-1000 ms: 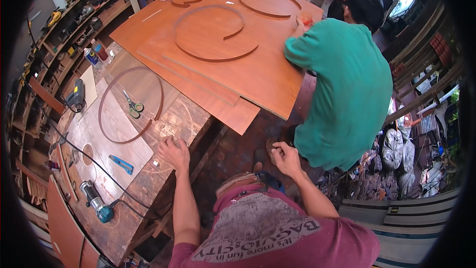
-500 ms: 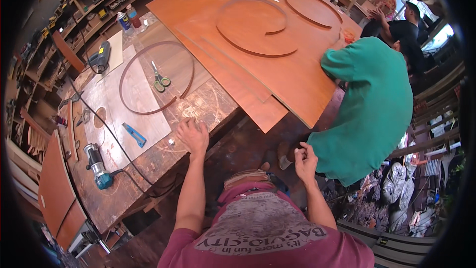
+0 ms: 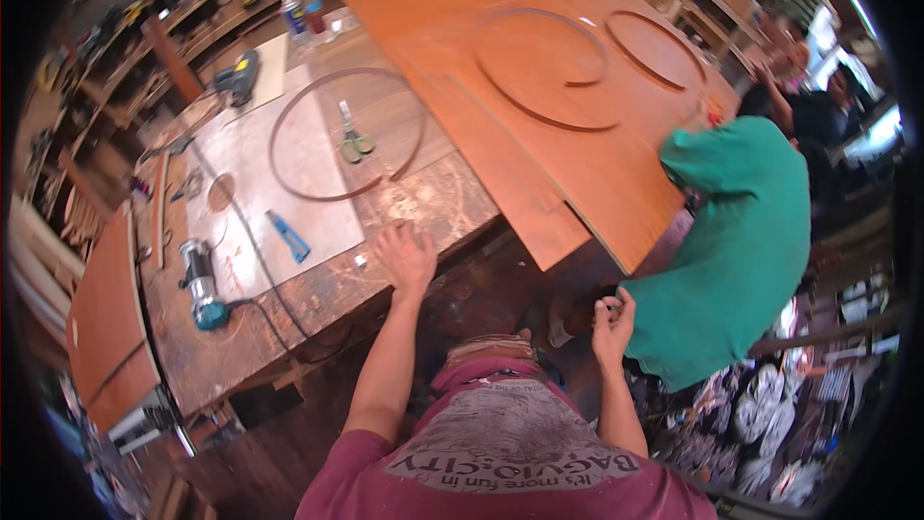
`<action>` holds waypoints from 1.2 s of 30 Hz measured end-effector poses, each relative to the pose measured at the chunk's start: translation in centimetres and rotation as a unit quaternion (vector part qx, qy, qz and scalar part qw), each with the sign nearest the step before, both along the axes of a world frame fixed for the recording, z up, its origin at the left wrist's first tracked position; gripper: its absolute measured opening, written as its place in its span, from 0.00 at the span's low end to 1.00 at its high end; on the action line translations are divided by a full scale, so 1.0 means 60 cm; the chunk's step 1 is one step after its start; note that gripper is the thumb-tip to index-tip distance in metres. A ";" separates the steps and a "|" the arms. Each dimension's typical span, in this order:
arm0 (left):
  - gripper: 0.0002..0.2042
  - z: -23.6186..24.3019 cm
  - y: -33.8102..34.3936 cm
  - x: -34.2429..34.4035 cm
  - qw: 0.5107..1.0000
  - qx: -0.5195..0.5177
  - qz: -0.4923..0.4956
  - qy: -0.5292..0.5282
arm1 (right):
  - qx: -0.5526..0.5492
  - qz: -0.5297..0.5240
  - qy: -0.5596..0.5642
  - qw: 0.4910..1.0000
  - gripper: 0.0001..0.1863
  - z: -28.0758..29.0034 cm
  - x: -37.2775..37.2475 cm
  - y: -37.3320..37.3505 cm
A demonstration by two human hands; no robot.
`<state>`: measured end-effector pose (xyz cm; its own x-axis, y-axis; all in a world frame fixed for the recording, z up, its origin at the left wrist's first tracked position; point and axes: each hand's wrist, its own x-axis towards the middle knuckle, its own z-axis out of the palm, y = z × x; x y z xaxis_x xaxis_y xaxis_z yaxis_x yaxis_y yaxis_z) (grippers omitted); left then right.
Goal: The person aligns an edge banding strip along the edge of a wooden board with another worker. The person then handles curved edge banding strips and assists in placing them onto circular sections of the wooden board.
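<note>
My left hand (image 3: 406, 256) rests on the near edge of the worn wooden workbench (image 3: 332, 299), its fingers spread and nothing in it. Over the gap beside the bench hangs my right hand (image 3: 613, 324), fingers curled toward the thumb; whatever it may hold is too small to make out. Beyond the left hand lies a thin brown wooden strip bent into a ring (image 3: 423, 120), with a small gap between its ends. Green-handled scissors (image 3: 356, 144) lie inside the ring. A blue utility knife (image 3: 289, 236) is on a pale board (image 3: 327, 221) left of the hand.
A corded trim router (image 3: 200, 284) and a heat gun (image 3: 238, 79) lie on the bench, a black cable running across. Ahead, a large orange-brown panel (image 3: 539, 173) bears several curved strips. A person in a green shirt (image 3: 741, 241) bends at its right side. Shelves of tools line the back.
The whole view has swung, so bench and panel sit farther right in the picture. My left hand stays on the bench edge and my right hand remains curled in the air.
</note>
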<state>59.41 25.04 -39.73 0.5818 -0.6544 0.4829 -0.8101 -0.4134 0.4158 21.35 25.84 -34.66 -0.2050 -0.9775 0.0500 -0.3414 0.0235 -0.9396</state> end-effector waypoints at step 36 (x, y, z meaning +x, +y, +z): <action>0.14 0.014 -0.002 -0.017 0.999 -0.027 -0.028 0.002 | -0.007 0.049 0.030 0.998 0.21 0.004 0.020 0.037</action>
